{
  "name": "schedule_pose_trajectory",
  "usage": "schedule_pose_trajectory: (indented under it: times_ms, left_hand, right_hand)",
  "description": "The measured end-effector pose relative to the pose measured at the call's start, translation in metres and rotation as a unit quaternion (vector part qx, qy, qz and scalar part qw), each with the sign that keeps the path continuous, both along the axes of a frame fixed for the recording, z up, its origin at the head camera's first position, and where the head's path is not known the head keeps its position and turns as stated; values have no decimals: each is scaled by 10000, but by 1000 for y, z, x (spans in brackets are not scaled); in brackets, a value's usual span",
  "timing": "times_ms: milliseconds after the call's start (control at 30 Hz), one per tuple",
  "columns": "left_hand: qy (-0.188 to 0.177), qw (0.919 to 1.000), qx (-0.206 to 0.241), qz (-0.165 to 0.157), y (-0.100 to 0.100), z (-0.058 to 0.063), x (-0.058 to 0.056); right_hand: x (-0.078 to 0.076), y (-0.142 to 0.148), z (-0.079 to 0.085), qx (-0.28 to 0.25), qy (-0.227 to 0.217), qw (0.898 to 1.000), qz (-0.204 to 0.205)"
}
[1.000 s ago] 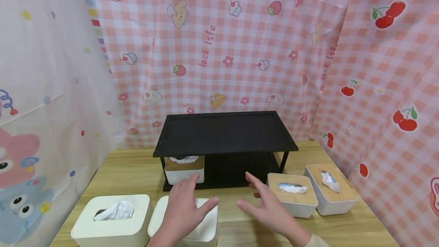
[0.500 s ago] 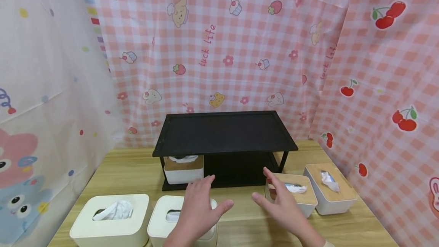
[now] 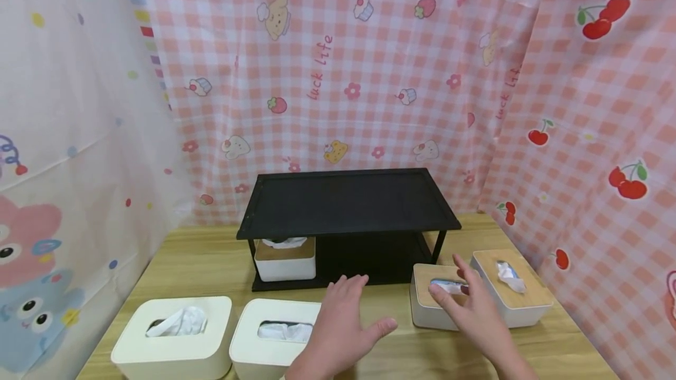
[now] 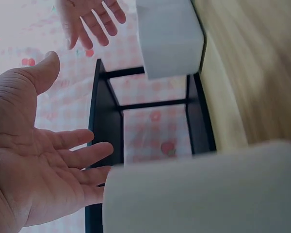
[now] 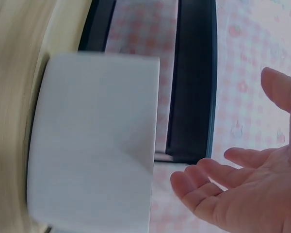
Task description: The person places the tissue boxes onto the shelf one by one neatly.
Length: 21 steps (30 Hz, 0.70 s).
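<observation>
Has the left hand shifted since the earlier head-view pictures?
Yes. Judged against the black shelf, the left hand has moved to the right.

In the head view, the left hand covers the right end of a cream tissue box, whose base, like that of its cream neighbour, is cut off by the lower edge. The right hand hides the right side of the nearer wood-topped box; whether they touch cannot be told. The top of the black rack hides the rear of the box inside and part of its tissue. In the left wrist view, a blurred pale box runs off the picture and hides the lowest fingertips of the left hand; the right hand is cropped above. The right wrist view crops the right hand and blurs a white box wall.
</observation>
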State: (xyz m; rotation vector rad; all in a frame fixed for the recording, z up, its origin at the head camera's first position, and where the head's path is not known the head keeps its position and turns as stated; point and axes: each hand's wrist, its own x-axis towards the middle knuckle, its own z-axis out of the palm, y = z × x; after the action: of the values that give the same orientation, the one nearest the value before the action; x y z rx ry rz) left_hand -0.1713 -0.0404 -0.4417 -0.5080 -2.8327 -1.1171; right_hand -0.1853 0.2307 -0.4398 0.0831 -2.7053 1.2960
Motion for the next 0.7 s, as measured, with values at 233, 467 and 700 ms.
schedule_pose_trajectory:
  times_ms: [233,467,700]
  left_hand:
    - [-294,9994,-18,-167,21,-8,-3]
    - [-553,9983,92,-171,42,-17,-12]
    - [-929,9954,211,29,62,-26,-20]
  right_hand:
    - [5,26,-4,289,-44,9989,-376]
    - [6,41,-14,448,122,9979,-455]
    - [7,48,-19,495,-360,9973,-404]
